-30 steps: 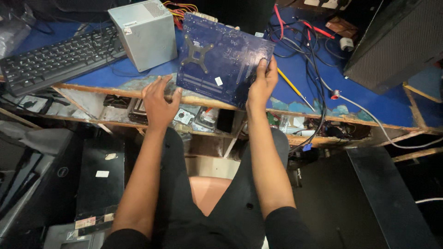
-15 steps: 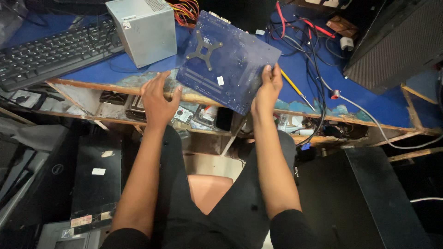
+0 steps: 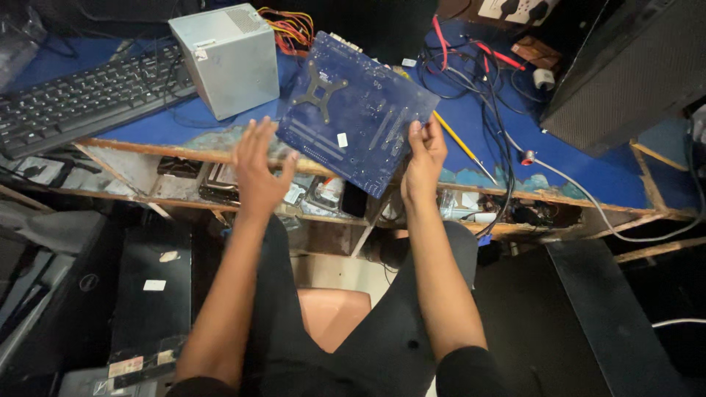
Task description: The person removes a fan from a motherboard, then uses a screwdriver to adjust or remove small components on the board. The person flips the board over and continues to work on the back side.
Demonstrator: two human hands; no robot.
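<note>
Here, blue circuit board (image 3: pixel 357 114) in right hand (image 3: pixel 423 158), left hand (image 3: pixel 257 173) beside.

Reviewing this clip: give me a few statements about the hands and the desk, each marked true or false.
1. The right hand grips the blue circuit board by its edge. True.
2. The left hand is clenched in a fist. False: its fingers are spread open beside the board.
3. A grey metal box stands between the keyboard and the board. True.
4. The yellow pencil lies on the keyboard. False: it lies on the blue desk top, right of the board.
</note>
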